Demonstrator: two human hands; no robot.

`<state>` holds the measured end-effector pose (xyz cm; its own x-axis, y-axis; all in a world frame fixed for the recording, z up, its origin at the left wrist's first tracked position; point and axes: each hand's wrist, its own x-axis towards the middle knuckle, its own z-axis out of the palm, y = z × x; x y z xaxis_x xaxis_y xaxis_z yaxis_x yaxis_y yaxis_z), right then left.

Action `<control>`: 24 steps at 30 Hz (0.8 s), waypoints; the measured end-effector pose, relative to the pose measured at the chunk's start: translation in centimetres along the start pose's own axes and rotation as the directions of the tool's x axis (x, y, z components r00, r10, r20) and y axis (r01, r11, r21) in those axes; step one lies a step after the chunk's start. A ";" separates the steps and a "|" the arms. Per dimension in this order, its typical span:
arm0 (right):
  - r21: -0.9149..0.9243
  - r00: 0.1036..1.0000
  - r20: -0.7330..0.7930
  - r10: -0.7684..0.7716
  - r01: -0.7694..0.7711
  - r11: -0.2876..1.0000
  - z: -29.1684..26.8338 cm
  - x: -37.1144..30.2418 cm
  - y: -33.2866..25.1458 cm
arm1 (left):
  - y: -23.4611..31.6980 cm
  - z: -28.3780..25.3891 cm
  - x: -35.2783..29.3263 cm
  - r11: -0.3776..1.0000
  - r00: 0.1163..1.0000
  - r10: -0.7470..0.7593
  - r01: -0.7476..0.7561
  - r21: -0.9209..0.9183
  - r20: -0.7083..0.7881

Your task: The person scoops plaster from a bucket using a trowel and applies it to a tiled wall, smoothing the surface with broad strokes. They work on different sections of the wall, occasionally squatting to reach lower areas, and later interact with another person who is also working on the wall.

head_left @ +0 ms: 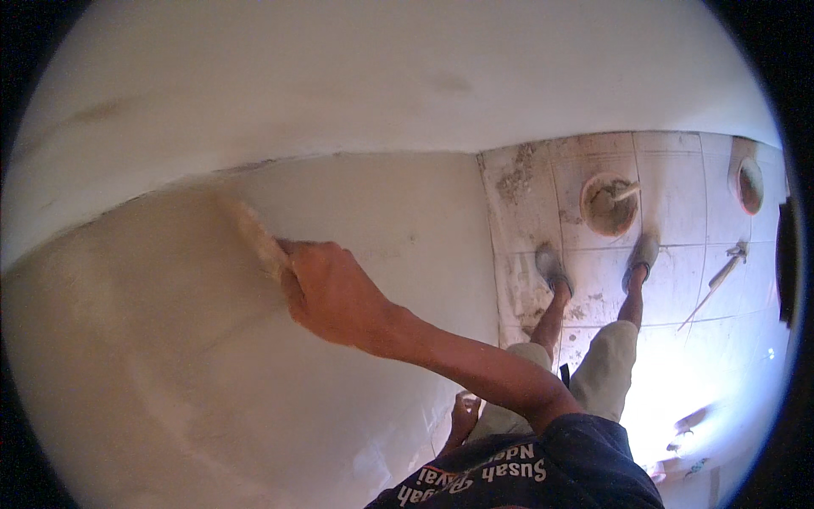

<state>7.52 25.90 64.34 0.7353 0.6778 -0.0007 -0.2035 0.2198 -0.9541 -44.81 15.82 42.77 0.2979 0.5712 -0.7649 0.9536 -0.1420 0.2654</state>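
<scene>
My right hand point(335, 293) reaches across to the left, its fingers wrapped round a pale, flat, narrow tool point(264, 242). The tool's far end meets the smooth grey-beige wall point(365, 204) just below the line where it joins a paler surface point(381, 76). Blur hides the tool's exact kind. A darker, damp-looking area spreads around and below its tip. Close to my waist, my left hand point(465, 414) is small in view with its fingers curled; whether something is in it cannot be made out.
On the stained, pale tiled floor point(593, 276) stands a round bucket point(599, 222) of greyish mix with a pale handle point(627, 192) leaning in it. Another bucket point(750, 187) stands farther right, near a long-handled tool point(723, 276). My grey clogs point(553, 266) are beside the wall's base.
</scene>
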 end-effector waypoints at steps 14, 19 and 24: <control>-0.211 0.823 -0.380 0.422 -0.522 0.827 -8.7 -7.3 40.1 | -3.2 0.6 -1.3 0.993 0.993 -0.114 0.113 0.032 0.031; -0.331 0.897 -0.300 0.324 -0.417 0.847 -3.7 -5.6 39.0 | -5.7 0.8 -1.8 0.993 0.993 -0.115 0.115 0.033 -0.008; -0.327 0.952 -0.189 0.242 -0.293 0.898 1.0 -7.0 27.5 | -5.1 0.7 -1.4 0.994 0.994 -0.108 0.108 0.034 0.018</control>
<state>-3.86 27.94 38.43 0.7727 0.5656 -0.2881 -0.1872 -0.2307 -0.9549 -50.09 15.19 42.13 0.1935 0.5686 -0.7995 0.9811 -0.1067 0.1615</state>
